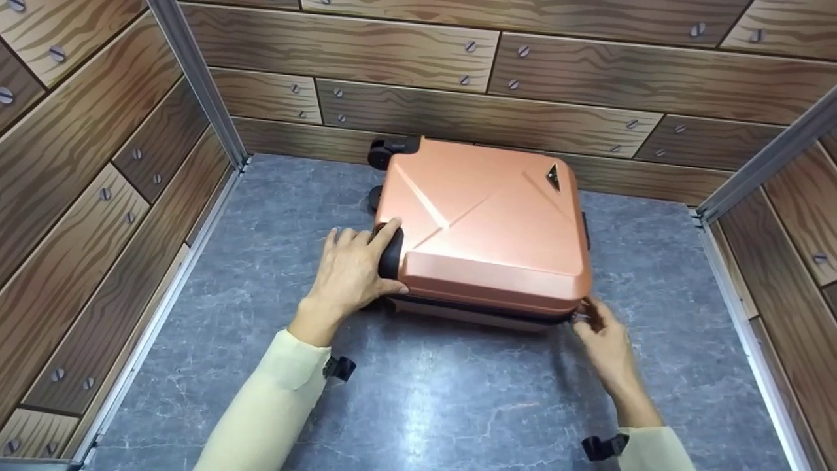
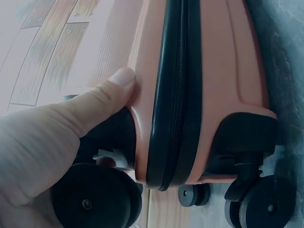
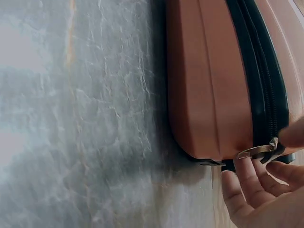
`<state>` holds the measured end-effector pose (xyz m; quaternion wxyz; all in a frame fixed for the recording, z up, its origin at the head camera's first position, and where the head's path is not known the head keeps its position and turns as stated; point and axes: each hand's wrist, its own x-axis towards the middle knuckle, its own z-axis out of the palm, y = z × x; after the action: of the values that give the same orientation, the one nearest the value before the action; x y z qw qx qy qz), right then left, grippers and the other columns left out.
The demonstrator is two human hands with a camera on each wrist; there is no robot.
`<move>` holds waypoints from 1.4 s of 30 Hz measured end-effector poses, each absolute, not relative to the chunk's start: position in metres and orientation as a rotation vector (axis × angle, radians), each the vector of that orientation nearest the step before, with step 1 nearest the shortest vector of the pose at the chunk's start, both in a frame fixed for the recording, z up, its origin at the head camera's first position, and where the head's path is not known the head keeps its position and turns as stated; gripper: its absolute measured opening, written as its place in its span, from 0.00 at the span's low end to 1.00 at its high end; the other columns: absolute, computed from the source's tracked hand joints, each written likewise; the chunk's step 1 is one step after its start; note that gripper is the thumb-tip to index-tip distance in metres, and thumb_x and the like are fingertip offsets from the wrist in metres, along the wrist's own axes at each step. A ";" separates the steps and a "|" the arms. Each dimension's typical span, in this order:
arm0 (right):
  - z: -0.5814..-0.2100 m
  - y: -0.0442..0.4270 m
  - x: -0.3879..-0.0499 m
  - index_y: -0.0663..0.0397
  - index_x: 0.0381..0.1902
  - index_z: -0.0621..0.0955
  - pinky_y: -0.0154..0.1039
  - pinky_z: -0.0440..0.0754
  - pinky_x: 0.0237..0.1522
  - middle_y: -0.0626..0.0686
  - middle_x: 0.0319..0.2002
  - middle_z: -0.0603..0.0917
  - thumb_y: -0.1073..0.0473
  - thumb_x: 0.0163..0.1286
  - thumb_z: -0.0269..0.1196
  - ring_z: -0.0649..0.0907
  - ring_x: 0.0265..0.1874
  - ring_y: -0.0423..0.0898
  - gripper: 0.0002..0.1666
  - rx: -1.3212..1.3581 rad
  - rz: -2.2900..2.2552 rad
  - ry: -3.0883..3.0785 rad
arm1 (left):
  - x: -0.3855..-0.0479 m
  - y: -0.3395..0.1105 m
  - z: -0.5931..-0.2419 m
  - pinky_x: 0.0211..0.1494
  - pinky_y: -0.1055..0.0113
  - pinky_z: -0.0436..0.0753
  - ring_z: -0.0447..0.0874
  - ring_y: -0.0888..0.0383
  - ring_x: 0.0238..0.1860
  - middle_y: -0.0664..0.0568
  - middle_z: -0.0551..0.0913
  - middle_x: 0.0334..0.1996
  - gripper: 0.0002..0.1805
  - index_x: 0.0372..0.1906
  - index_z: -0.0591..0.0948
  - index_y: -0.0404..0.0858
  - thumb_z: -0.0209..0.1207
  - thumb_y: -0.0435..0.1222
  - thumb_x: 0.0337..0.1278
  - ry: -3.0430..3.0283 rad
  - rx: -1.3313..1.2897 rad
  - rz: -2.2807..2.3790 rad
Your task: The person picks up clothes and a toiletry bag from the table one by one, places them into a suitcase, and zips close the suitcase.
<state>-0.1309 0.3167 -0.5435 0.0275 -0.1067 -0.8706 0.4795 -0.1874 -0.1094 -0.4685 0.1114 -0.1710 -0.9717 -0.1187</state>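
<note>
A rose-gold hard-shell suitcase [image 1: 484, 216] lies flat on the floor, its black wheels [image 1: 379, 154] toward the left. My left hand [image 1: 350, 268] grips its near left corner, around the black wheel housing. The left thumb presses on the shell beside the black zipper band [image 2: 178, 95], and a caster wheel [image 2: 97, 194] sits just below that hand. At the near right corner, my right hand [image 1: 605, 337] has curled fingers at the metal zipper pull [image 3: 256, 151]. The right thumb lies by the slider, partly cut off by the right wrist view's edge.
Grey marbled floor [image 1: 418, 399] surrounds the suitcase. Wood-print walls stand behind [image 1: 392, 52] and at both sides, joined by metal corner posts [image 1: 196, 78]. The suitcase's far side lies close to the back wall.
</note>
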 end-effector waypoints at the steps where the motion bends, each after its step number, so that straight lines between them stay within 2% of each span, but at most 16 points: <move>1: -0.545 0.316 -0.130 0.62 0.77 0.70 0.18 0.75 0.49 0.66 0.63 0.83 0.63 0.76 0.61 0.80 0.49 0.31 0.34 -0.332 1.439 -2.709 | -0.187 -0.110 -0.468 0.76 0.31 0.65 0.80 0.38 0.60 0.43 0.87 0.57 0.64 0.84 0.62 0.56 0.76 0.68 0.39 -2.852 -0.502 -0.350; 7: -0.547 0.315 -0.126 0.61 0.69 0.79 0.23 0.77 0.39 0.63 0.51 0.89 0.57 0.75 0.68 0.81 0.37 0.28 0.28 -0.359 1.338 -2.722 | -0.188 -0.111 -0.465 0.77 0.32 0.64 0.79 0.37 0.61 0.43 0.86 0.57 0.62 0.83 0.63 0.57 0.77 0.67 0.39 -2.850 -0.493 -0.360; 11: -0.549 0.313 -0.125 0.59 0.53 0.87 0.28 0.76 0.33 0.55 0.37 0.91 0.58 0.74 0.68 0.81 0.30 0.31 0.15 -0.377 1.237 -2.690 | -0.189 -0.111 -0.464 0.77 0.32 0.65 0.78 0.38 0.61 0.44 0.86 0.58 0.61 0.83 0.63 0.58 0.77 0.67 0.40 -2.872 -0.493 -0.375; 15: -0.553 0.312 -0.123 0.58 0.40 0.86 0.30 0.73 0.32 0.52 0.32 0.87 0.60 0.73 0.67 0.78 0.29 0.34 0.06 -0.314 1.122 -2.654 | -0.191 -0.111 -0.464 0.74 0.35 0.68 0.78 0.39 0.58 0.46 0.86 0.57 0.61 0.83 0.63 0.58 0.77 0.66 0.40 -2.880 -0.493 -0.388; 20: -0.560 0.312 -0.120 0.59 0.40 0.84 0.23 0.72 0.38 0.56 0.38 0.85 0.63 0.75 0.64 0.77 0.34 0.33 0.04 -0.204 1.121 -2.611 | -0.192 -0.111 -0.466 0.64 0.41 0.78 0.78 0.41 0.53 0.45 0.86 0.55 0.62 0.83 0.64 0.58 0.77 0.67 0.39 -2.862 -0.501 -0.398; 23: -0.564 0.313 -0.120 0.62 0.41 0.83 0.20 0.72 0.41 0.60 0.45 0.87 0.65 0.75 0.63 0.78 0.37 0.30 0.04 -0.157 1.183 -2.574 | -0.193 -0.112 -0.469 0.56 0.43 0.83 0.79 0.42 0.52 0.45 0.86 0.54 0.62 0.83 0.64 0.58 0.77 0.67 0.39 -2.853 -0.505 -0.407; 26: -0.569 0.313 -0.119 0.67 0.41 0.81 0.17 0.75 0.46 0.66 0.57 0.87 0.70 0.75 0.61 0.79 0.43 0.22 0.03 -0.076 1.319 -2.507 | -0.193 -0.113 -0.471 0.53 0.43 0.84 0.79 0.43 0.52 0.45 0.86 0.54 0.62 0.83 0.63 0.59 0.78 0.67 0.38 -2.855 -0.499 -0.417; 30: -0.574 0.311 -0.116 0.77 0.40 0.79 0.18 0.77 0.56 0.74 0.67 0.77 0.77 0.73 0.59 0.78 0.55 0.20 0.02 0.088 1.546 -2.376 | -0.194 -0.114 -0.469 0.54 0.43 0.83 0.78 0.42 0.53 0.44 0.85 0.56 0.63 0.83 0.63 0.60 0.78 0.66 0.38 -2.876 -0.487 -0.433; 34: -0.576 0.308 -0.114 0.78 0.39 0.78 0.21 0.78 0.58 0.78 0.70 0.72 0.80 0.71 0.58 0.78 0.59 0.22 0.02 0.201 1.623 -2.316 | -0.196 -0.115 -0.467 0.54 0.43 0.82 0.78 0.42 0.54 0.45 0.85 0.57 0.63 0.83 0.62 0.62 0.78 0.66 0.38 -2.893 -0.471 -0.442; 38: -0.576 0.305 -0.109 0.73 0.38 0.79 0.19 0.79 0.55 0.78 0.73 0.68 0.78 0.71 0.61 0.76 0.59 0.23 0.02 0.190 1.554 -2.381 | -0.196 -0.115 -0.468 0.55 0.42 0.82 0.78 0.42 0.55 0.45 0.85 0.57 0.62 0.83 0.62 0.62 0.78 0.66 0.38 -2.895 -0.472 -0.454; 40: -0.576 0.301 -0.107 0.71 0.38 0.79 0.18 0.78 0.52 0.78 0.74 0.67 0.76 0.70 0.63 0.78 0.60 0.30 0.02 0.159 1.507 -2.422 | -0.196 -0.115 -0.468 0.55 0.42 0.82 0.78 0.42 0.55 0.45 0.85 0.57 0.62 0.83 0.63 0.62 0.78 0.66 0.38 -2.897 -0.467 -0.460; 42: -0.576 0.296 -0.106 0.72 0.38 0.79 0.17 0.77 0.51 0.77 0.75 0.66 0.76 0.70 0.63 0.80 0.64 0.43 0.02 0.106 1.507 -2.420 | -0.196 -0.114 -0.468 0.55 0.43 0.82 0.78 0.42 0.55 0.45 0.85 0.56 0.62 0.83 0.63 0.62 0.78 0.66 0.37 -2.897 -0.463 -0.468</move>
<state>-0.1060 0.2960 -0.5765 0.1437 0.0369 -0.8395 0.5227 -0.1957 -0.1145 -0.4683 0.0854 -0.1553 -0.9716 -0.1569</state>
